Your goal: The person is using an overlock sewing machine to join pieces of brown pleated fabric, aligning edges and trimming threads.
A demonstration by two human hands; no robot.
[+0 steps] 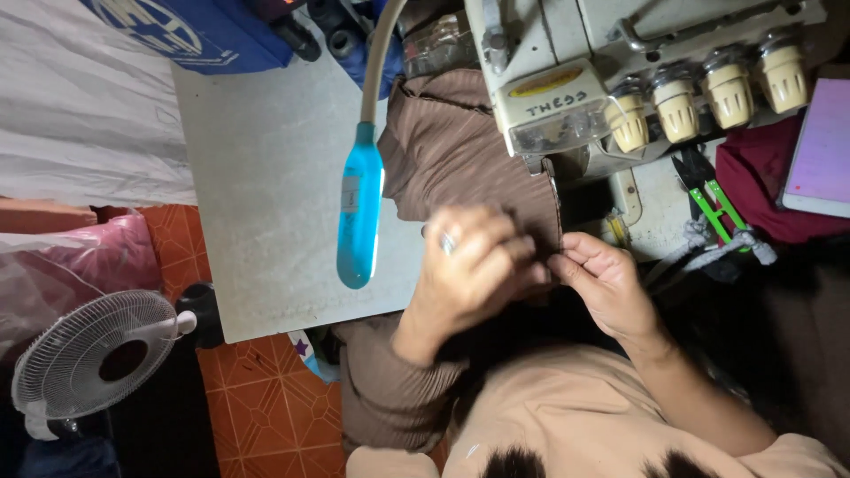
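Sewing machine (620,62): upper body cut off by the edge at 12 o'clock; needle area hidden behind brown fabric (460,150).
Left hand (469,270): fingertips buried in the fabric fold, grip not discernible.
Right hand (602,283): fingertips meet the fabric edge in shadow; pinch unclear.
Blue bag (186,31): cropped at 12 o'clock.
Pink tablet (819,150): cut off at 3 o'clock.
White fan (93,358): base lost in dark at 8 o'clock.
Green snips (713,199): blades too dark to read.
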